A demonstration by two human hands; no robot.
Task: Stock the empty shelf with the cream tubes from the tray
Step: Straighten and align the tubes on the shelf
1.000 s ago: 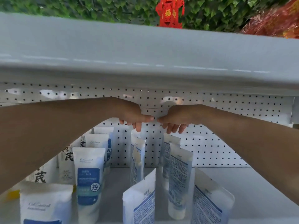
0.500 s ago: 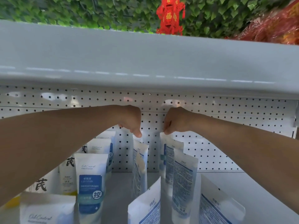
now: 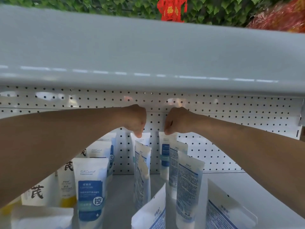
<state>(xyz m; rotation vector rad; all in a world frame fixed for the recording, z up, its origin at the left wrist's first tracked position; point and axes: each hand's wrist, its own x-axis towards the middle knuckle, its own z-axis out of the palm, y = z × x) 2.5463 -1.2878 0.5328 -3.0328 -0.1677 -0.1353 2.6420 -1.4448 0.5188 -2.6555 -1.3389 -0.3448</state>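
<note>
Left hand (image 3: 134, 120), fingers curled, pinches the crimped top of the rear tube (image 3: 143, 140) at 11 o'clock on the shelf (image 3: 247, 187). Right hand (image 3: 175, 121) likewise pinches the neighbour tube (image 3: 165, 151) at 1 o'clock. Both tubes upright by the perforated back panel (image 3: 231, 146). Glossy white front tube (image 3: 90, 187), 8 o'clock: "Oil Control", blue label, circled 控.

- The left hand (image 3: 135, 121), fingers curled downward, pinches the crimped top of the left rear tube (image 3: 143, 140), which stands against the pegboard back panel (image 3: 231, 116).
- The right hand (image 3: 176, 120) pinches the right rear tube (image 3: 165, 147) the same way (the two fists are near each other, not touching).
- More white-and-blue cream tubes (image 3: 90, 187) stand crimp-up in rows on the grey shelf (image 3: 239, 187). Yellow-bottomed tubes (image 3: 66, 185) stand at far left.
- Beyond the upper shelf (image 3: 148, 47) are an ivy wall (image 3: 99, 5) and a red lantern ornament (image 3: 171, 9).
</note>
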